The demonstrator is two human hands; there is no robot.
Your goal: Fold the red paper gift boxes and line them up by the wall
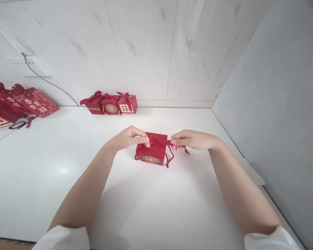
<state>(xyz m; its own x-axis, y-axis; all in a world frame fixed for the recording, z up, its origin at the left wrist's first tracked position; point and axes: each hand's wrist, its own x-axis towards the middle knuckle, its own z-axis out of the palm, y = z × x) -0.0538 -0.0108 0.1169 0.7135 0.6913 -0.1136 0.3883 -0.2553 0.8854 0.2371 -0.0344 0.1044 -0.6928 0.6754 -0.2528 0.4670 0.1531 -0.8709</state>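
A small red gift box [156,152] with a round gold emblem on its front stands on the white table, with red cord handles hanging at both sides. Across its top runs a red ribbon [163,142], which looks looped or knotted near the middle. At the box's top left, my left hand [134,137] is closed, thumb and fingers pinching the ribbon. To the right, my right hand [187,139] pinches the ribbon's other part and holds it taut, its loose end dangling below the fingers. The fingers partly hide the ribbon.
Three red boxes with ribbon bows [111,105] stand against the tiled wall. At the far left are several red boxes and bags [38,102], with black-handled scissors [17,125] beside them. A grey cable [49,81] runs from a wall socket. A grey wall [276,86] bounds the right side.
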